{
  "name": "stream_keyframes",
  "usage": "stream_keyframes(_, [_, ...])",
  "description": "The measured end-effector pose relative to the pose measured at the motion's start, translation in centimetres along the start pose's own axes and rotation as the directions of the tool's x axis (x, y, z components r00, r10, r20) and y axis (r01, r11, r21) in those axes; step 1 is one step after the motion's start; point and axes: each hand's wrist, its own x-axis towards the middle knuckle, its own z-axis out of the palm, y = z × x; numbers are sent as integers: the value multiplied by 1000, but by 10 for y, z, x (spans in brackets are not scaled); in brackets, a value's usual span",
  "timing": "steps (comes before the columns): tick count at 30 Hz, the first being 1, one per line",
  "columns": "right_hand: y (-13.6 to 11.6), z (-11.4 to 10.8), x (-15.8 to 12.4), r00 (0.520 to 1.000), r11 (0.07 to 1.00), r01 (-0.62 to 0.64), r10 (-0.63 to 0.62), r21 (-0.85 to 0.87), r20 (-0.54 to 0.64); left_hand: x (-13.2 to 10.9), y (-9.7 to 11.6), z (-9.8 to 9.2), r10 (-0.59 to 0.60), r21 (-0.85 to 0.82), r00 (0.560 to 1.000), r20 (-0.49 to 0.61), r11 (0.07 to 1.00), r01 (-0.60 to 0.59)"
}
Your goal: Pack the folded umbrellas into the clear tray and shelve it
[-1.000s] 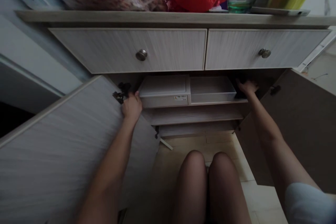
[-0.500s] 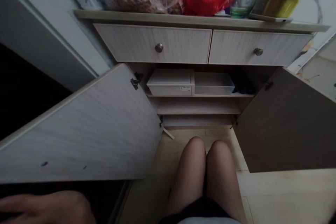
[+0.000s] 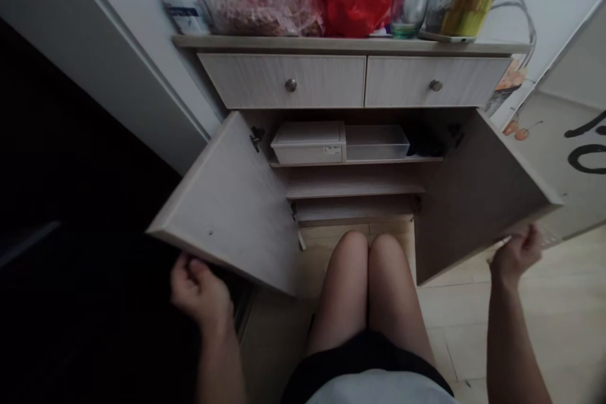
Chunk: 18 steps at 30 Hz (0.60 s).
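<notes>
curling by the lower edge of the flat, pale wood-grain left door, the left hand may or may not grip it. the right hand bends at the flat grey-brown right door's edge, its hold equally unclear; both doors stand open, flanking pale wooden shelves.

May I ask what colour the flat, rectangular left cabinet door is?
The left cabinet door is pale grey; head view.
</notes>
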Motion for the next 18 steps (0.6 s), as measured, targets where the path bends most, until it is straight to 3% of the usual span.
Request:
stream_keyframes(4, [-39,17,-35,980,953,109,-151,282,133,-26,3,27,151,-82,973,174,987,-139])
stream_keyframes(7, [-76,41,-48,919,898,174,-295,403,261,-42,14,63,307,-169,907,288,949,-267])
stream_keyframes(13, [-147,116,-56,795,854,141,-399,501,456,-73,67,167,464,-342,731,499,881,-326])
stream_keyframes(15, [-164,139,-55,765,867,145,-403,476,502,-78,86,203,485,-372,700,523,870,-325])
stream_keyframes(18, [-182,169,-54,743,879,170,-412,446,528,-81,108,243,480,-355,688,544,875,-329])
